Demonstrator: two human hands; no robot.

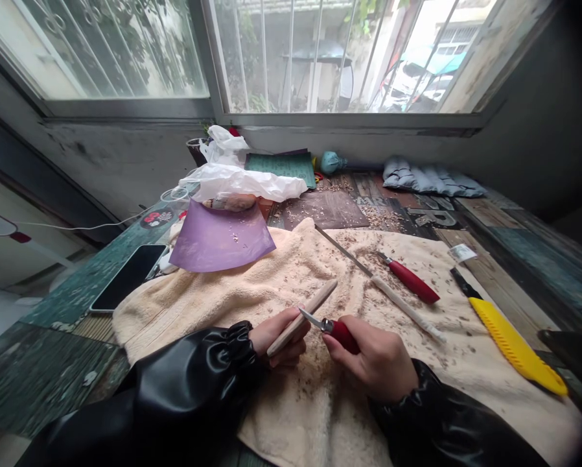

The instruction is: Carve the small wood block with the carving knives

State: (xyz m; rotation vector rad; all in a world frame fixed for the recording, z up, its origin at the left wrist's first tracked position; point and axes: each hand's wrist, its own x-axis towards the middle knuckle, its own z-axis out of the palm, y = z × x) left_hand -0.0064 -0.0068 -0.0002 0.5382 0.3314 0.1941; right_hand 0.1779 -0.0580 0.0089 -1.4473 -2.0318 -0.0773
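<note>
my left hand [277, 337] clamps slim pale wooden stick [320, 299], tip toward 1 o'clock, over cream towel [198, 305] | my right hand [376, 360] fists red-handled carving knife [339, 332], blade on wood | likely light, stiff, smooth: I'd grip low, behind edge

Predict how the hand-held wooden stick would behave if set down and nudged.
The wooden stick looks stiff against the knife, and probably light: slim, gripped by the left hand alone. If rounded, it might roll, though the rumpled towel would likely stop it.
</note>
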